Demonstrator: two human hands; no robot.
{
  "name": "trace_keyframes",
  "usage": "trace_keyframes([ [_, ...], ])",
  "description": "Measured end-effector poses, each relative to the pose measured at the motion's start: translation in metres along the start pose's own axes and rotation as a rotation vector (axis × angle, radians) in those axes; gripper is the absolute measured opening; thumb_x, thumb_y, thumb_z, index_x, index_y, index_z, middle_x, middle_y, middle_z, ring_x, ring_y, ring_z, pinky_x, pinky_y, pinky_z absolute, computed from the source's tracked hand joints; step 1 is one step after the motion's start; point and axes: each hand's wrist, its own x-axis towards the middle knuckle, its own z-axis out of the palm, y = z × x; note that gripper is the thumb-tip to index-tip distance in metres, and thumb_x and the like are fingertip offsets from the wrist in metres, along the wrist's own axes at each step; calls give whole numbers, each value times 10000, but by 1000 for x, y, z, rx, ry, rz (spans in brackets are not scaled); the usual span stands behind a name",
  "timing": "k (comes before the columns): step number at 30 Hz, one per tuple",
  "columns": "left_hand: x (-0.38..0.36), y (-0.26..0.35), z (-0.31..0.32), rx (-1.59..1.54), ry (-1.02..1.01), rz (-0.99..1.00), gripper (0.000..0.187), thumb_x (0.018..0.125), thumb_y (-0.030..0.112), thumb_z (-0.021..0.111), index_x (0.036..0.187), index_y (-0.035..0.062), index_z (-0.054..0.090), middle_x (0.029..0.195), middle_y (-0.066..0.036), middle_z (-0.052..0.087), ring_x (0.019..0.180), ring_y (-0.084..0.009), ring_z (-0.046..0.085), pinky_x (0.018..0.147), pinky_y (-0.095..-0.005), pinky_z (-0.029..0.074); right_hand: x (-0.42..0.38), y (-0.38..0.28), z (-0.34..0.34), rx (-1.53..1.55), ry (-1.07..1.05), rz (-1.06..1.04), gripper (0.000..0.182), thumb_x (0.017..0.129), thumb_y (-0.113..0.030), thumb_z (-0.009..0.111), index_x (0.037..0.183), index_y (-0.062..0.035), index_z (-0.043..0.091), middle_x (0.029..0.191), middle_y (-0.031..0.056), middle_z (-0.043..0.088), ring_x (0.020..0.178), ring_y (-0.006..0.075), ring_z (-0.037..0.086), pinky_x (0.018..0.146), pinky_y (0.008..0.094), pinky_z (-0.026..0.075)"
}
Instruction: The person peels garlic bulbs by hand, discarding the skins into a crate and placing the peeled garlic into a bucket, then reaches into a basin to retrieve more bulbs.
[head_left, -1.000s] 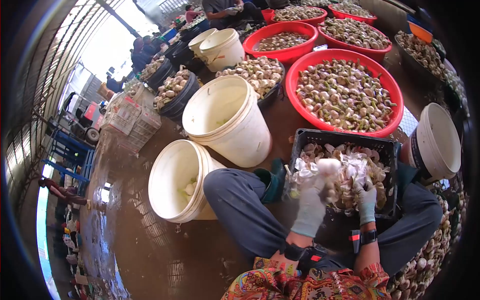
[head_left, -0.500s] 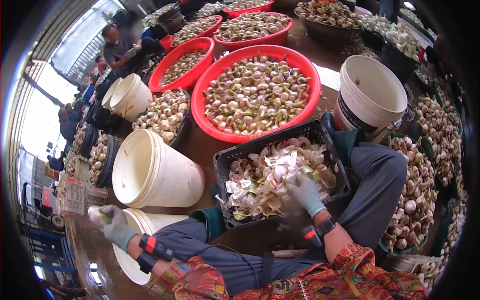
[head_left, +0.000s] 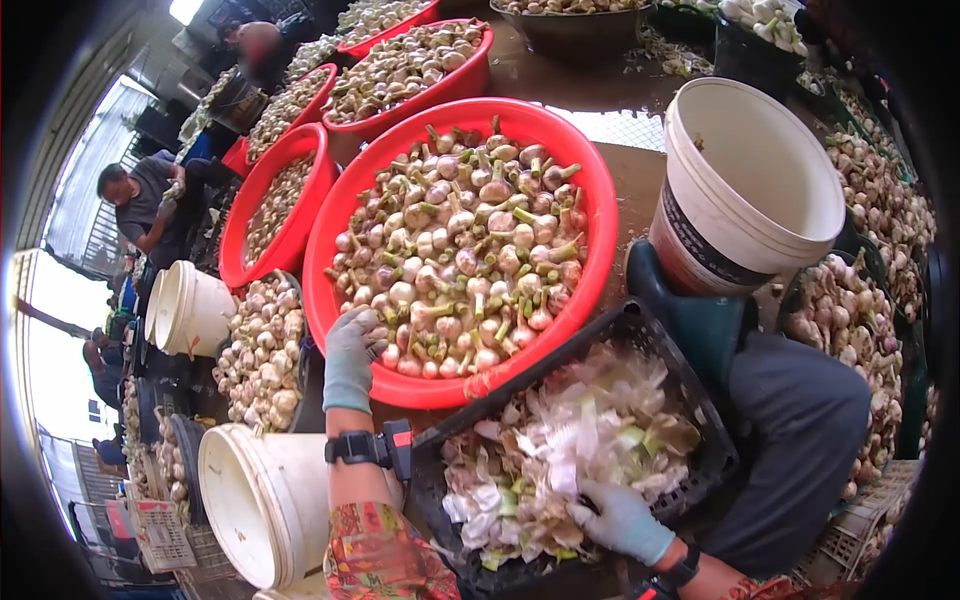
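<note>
My left hand, in a pale glove, reaches over the left rim of the large red basin. Its fingers are bent at the edge of the garlic bulbs; what they touch is partly hidden. Low in the black crate, my right hand, also gloved, lies against the loose garlic peels, its fingers curled near the pile's front edge. Whether anything is between those fingers is too small to tell.
A white bucket stands behind my knee, another white bucket lies left of the crate. More red basins and piles of garlic surround me. A person handles garlic at the far left.
My left hand has moved from beside the left buckets to the red basin, and the garlic it held is no longer seen. The view has shifted; my right hand remains at the peels.
</note>
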Motion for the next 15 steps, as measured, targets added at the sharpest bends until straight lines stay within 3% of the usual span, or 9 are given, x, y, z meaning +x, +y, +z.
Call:
trace_keyframes([
  [2,64,-24,3,379,71,-36,287,849,127,591,1112,13,572,890,-67,608,653,-167,590,524,-258,493,9,9,-4,-30,-148,45,319,884,-344,535,1082,-96,567,752,171,623,705,378,607,623,455,481],
  [4,114,-38,13,505,156,-67,370,825,157,639,1159,46,524,827,-52,582,570,-133,527,448,-260,452,24,-13,-18,63,-236,243,298,847,-359,594,966,-85,586,764,184,606,686,404,593,604,455,474],
  [5,125,-34,24,710,237,-111,445,799,186,671,1186,42,504,858,-64,581,573,-138,526,448,-267,451,23,-11,-19,199,-201,270,322,859,-239,593,1097,-22,605,867,224,638,782,347,637,693,372,489],
  [6,137,-39,33,918,311,-153,521,774,216,704,1212,39,485,889,-77,580,576,-142,524,447,-274,450,28,-8,-18,226,-146,240,308,844,-226,609,1078,-26,615,789,220,632,712,357,635,639,381,492],
  [7,155,-51,26,823,203,-121,515,709,172,754,1141,25,515,901,-84,601,644,-196,571,489,-331,474,32,-5,-19,272,-171,286,296,844,-214,607,1072,-26,617,800,221,633,721,359,634,642,384,489],
  [8,166,-59,26,978,249,-162,469,723,207,744,1104,31,535,840,-80,597,608,-201,559,480,-363,461,34,-4,-21,319,-203,333,284,843,-203,605,1065,-26,620,810,223,633,730,361,634,644,388,485],
  [11,167,-56,23,1140,20,-424,311,753,271,708,938,37,617,742,-73,588,557,-183,529,449,-339,436,38,-6,-26,369,-254,379,284,850,-180,594,1087,-24,606,799,230,620,737,360,630,644,385,477],
  [15,129,-35,11,985,-69,-288,291,780,250,664,975,36,637,772,-86,609,556,-163,545,431,-303,454,25,-6,-27,372,-171,276,216,866,-158,562,1004,7,577,769,242,581,718,395,591,636,403,459],
])
